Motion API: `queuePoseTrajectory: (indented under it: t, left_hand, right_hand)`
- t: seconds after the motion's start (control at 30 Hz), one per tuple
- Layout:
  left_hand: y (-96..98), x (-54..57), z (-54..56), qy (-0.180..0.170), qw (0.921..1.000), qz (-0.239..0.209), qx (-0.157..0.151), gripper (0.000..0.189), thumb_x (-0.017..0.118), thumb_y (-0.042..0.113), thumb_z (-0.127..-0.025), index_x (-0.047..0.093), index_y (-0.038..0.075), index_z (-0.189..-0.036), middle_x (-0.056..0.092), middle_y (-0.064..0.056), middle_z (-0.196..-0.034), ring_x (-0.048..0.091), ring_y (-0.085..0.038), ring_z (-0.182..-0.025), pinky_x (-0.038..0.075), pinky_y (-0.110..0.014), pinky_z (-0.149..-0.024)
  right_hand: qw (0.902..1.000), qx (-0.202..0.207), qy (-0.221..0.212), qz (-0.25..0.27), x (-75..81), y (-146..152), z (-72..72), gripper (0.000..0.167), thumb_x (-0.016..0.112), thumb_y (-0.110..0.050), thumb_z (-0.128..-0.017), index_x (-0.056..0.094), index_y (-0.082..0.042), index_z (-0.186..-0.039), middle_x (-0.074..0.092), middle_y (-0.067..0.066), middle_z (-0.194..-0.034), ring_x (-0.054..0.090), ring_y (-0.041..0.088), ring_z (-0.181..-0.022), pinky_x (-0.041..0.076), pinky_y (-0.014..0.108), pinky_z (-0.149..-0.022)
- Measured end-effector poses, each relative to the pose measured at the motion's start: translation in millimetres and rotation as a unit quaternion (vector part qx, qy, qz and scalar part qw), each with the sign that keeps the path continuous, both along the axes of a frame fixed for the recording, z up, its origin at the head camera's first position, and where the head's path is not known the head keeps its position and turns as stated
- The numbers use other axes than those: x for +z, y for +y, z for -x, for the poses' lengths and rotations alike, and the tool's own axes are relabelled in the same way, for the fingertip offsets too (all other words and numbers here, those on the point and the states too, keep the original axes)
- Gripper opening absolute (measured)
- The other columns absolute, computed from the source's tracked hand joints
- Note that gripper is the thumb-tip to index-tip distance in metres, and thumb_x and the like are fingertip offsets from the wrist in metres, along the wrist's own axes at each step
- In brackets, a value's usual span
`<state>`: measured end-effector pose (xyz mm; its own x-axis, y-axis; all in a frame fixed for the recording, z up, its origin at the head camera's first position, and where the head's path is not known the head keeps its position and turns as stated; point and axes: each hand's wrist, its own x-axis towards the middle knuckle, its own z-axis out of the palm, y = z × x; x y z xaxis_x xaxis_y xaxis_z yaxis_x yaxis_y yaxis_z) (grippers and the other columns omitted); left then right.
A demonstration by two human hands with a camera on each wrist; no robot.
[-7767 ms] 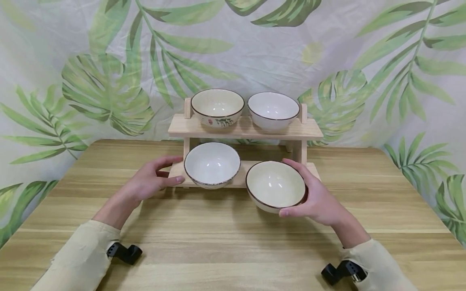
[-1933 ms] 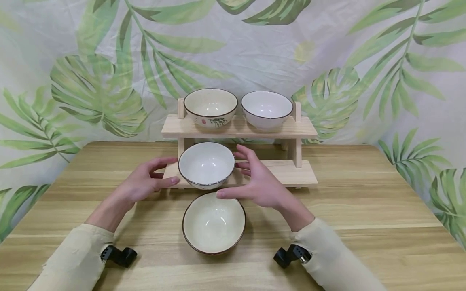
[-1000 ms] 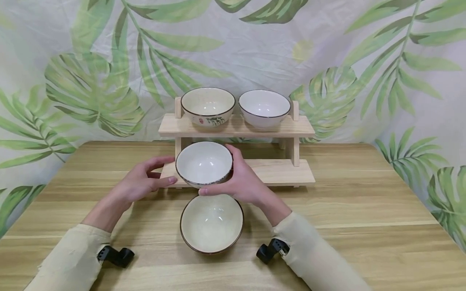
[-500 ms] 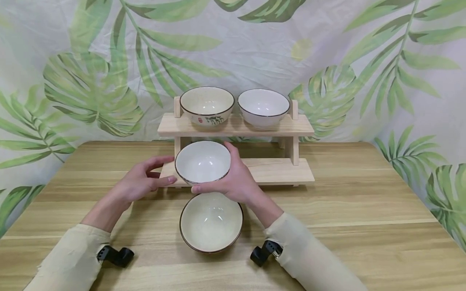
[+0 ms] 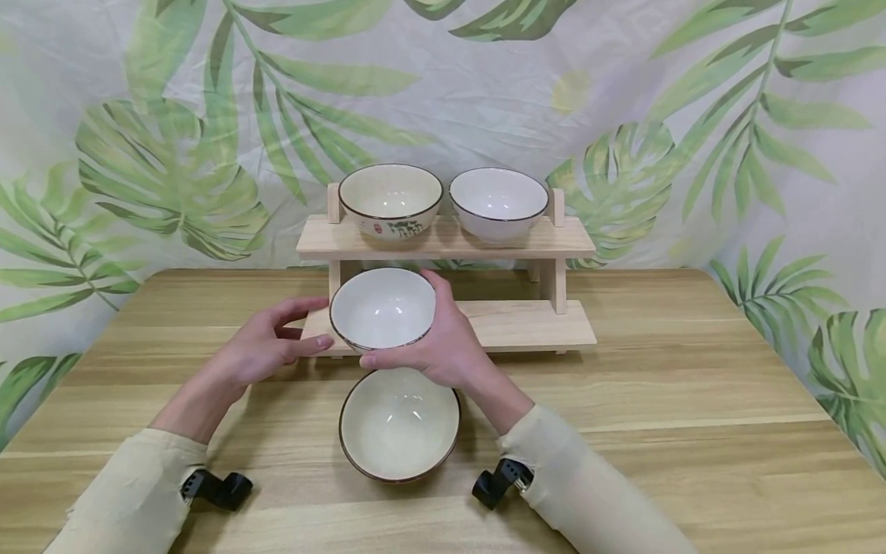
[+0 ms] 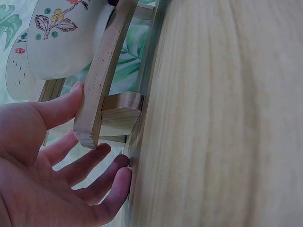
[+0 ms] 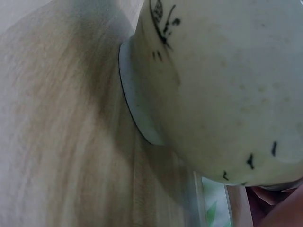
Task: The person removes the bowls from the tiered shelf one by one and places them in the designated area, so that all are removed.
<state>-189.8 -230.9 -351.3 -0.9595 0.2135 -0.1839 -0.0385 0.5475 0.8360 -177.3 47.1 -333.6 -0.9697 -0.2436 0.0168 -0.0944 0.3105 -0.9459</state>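
My right hand [image 5: 446, 346] grips a white bowl [image 5: 382, 308] with a dark speckled rim, thumb at the front and fingers round its right side. That bowl is at the left of the lower tier of a wooden two-tier rack [image 5: 526, 327]; whether it touches the board is hidden. My left hand [image 5: 266, 342] holds the rack's lower left end, thumb on the board [image 6: 102, 80] and fingers round its edge. Flower decoration shows on a bowl [image 6: 66, 38] in the left wrist view. A cream bowl [image 5: 400, 427] with a brown rim stands upright on the table below my right hand.
On the upper tier stand a cream bowl with a painted side [image 5: 391, 196] and a white bowl with a dark rim [image 5: 498, 200]. A leaf-patterned cloth [image 5: 484, 92] hangs behind the wooden table [image 5: 657, 431]. The front cream bowl [image 7: 222, 94] fills much of the right wrist view.
The brown-rimmed cream bowl went from my right hand at the lower tier to the table in front. My right hand then moved left and took hold of the white bowl. The left hand stayed.
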Motion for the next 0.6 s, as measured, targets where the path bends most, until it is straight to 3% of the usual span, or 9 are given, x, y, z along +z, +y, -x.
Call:
queuePoseTrajectory:
  t: [0.37, 0.6]
  left_hand:
    - [0.0, 0.1, 0.7, 0.0, 1.0, 0.002, -0.002, 0.081, 0.076, 0.036, -0.099, 0.036, 0.016, -0.166, 0.043, -0.022, -0.162, 0.052, -0.043, -0.139, 0.053, -0.033, -0.085]
    - [-1.7, -0.6, 1.6, 0.002, 1.0, 0.006, -0.003, 0.081, 0.076, 0.038, -0.099, 0.036, 0.017, -0.166, 0.035, -0.02, -0.169, 0.05, -0.044, -0.14, 0.053, -0.034, -0.086]
  right_hand:
    - [0.9999, -0.001, 0.014, 0.006, -0.7, 7.5, -0.3, 0.126, 0.103, -0.03, -0.065, 0.024, -0.026, -0.163, 0.052, 0.005, -0.149, 0.062, 0.024, -0.127, 0.052, 0.043, -0.108]
    - [0.9998, 0.01, 0.014, 0.006, 1.2, 16.8, 1.3, 0.127, 0.103, -0.026, -0.066, 0.023, -0.024, -0.164, 0.05, 0.005, -0.152, 0.064, 0.026, -0.127, 0.052, 0.045, -0.109]
